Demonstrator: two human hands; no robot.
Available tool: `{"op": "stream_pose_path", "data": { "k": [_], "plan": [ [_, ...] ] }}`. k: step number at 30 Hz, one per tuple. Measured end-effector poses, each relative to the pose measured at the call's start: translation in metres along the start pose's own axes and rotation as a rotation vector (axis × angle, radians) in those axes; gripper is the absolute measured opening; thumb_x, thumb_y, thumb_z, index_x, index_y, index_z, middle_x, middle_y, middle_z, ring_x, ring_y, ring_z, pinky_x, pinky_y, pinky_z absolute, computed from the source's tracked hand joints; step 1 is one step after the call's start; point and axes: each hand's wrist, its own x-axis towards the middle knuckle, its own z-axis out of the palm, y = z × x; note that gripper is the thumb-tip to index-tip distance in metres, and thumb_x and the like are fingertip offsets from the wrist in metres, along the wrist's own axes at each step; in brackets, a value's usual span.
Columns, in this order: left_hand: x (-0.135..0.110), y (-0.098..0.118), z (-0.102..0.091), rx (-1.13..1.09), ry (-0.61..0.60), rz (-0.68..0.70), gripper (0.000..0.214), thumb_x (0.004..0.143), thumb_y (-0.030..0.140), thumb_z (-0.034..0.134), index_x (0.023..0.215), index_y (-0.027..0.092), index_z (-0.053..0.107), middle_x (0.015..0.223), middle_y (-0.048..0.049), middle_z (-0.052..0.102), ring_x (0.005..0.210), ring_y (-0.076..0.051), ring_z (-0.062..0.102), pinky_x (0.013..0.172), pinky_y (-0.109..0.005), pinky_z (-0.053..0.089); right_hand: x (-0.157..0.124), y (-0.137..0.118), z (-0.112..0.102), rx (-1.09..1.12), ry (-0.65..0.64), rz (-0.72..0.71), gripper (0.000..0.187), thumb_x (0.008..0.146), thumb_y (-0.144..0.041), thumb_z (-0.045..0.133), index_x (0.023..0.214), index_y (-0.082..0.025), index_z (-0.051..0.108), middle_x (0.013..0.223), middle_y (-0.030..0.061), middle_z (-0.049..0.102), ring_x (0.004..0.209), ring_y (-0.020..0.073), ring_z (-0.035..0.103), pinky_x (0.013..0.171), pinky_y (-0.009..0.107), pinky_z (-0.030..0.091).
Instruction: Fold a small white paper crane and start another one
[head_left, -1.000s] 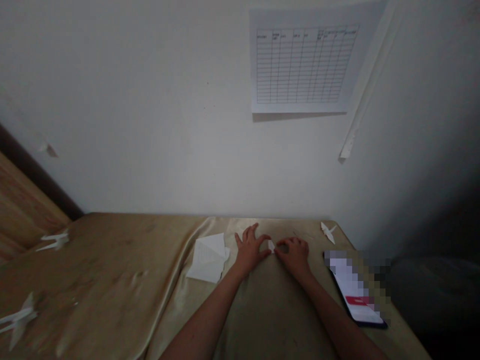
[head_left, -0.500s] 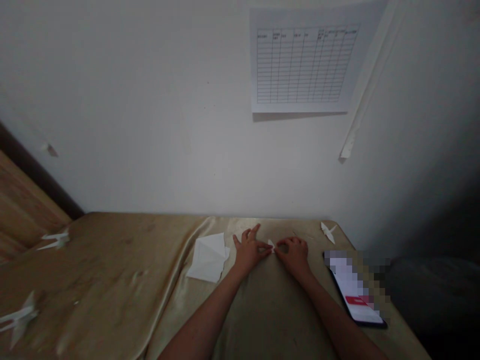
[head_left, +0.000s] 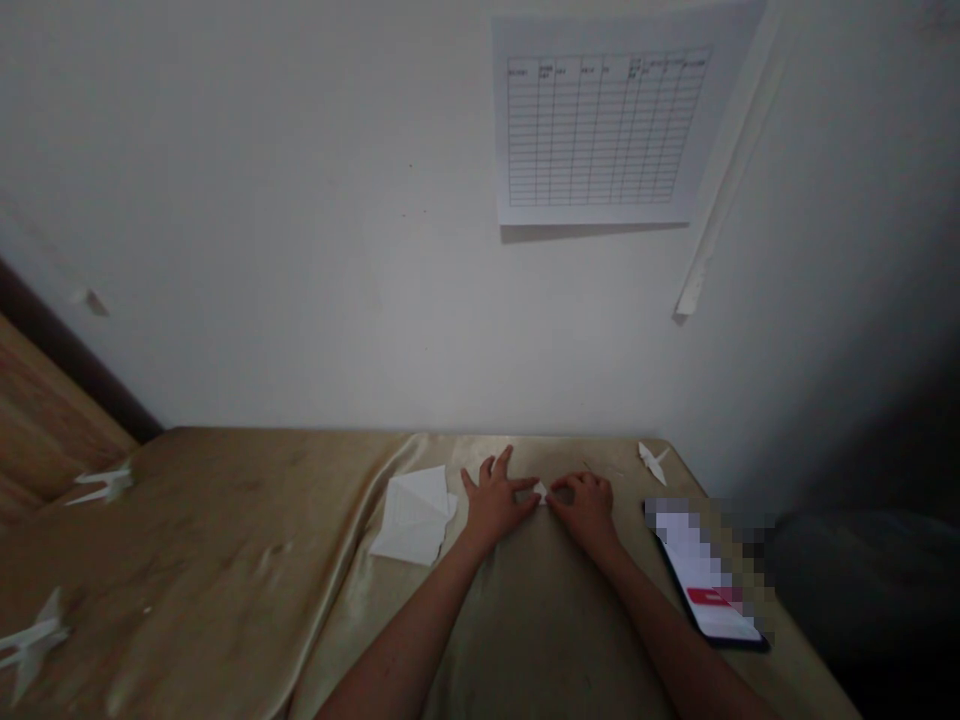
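Observation:
Both my hands rest on a table covered with a shiny tan cloth [head_left: 540,620], near the wall. A small folded white paper piece [head_left: 539,491] lies between them. My left hand [head_left: 495,500] presses its fingertips on the piece's left side, with the other fingers spread. My right hand [head_left: 585,505] has curled fingers pinching the piece's right end. Most of the paper is hidden under the fingers.
A stack of white folded sheets [head_left: 415,512] lies left of my hands. A lit phone [head_left: 709,590] sits at the right edge. White paper cranes stand at the back right [head_left: 651,460], far left [head_left: 101,482] and near left [head_left: 34,640]. A printed table sheet [head_left: 600,125] hangs on the wall.
My hands stay on the small paper piece, the left fingers shifting slightly. The view has drifted a little.

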Motion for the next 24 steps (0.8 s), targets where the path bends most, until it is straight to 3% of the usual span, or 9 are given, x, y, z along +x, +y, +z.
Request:
{"op": "stream_pose_path", "data": {
  "k": [9, 24],
  "plan": [
    [0.0015, -0.0047, 0.0022, 0.037, -0.039, 0.055, 0.05, 0.082, 0.062, 0.061, 0.13, 0.05, 0.057, 0.162, 0.0042, 0.025, 0.144, -0.039, 0.025, 0.111, -0.076, 0.003, -0.0019, -0.0003, -0.0031, 0.066, -0.018, -0.064, 0.02, 0.081, -0.036, 0.068, 0.099, -0.034, 0.076, 0.108, 0.0044, 0.064, 0.112, 0.0235, 0.048, 0.104, 0.036, 0.027],
    [0.004, -0.004, 0.0043, 0.0, -0.017, 0.068, 0.047, 0.08, 0.055, 0.067, 0.124, 0.043, 0.06, 0.16, 0.0011, 0.027, 0.142, -0.036, 0.028, 0.111, -0.076, 0.003, -0.0014, -0.0004, -0.0047, 0.097, -0.022, -0.075, 0.019, 0.081, -0.035, 0.068, 0.098, -0.033, 0.077, 0.108, 0.0058, 0.063, 0.113, 0.0249, 0.048, 0.105, 0.038, 0.028]
  ]
}}
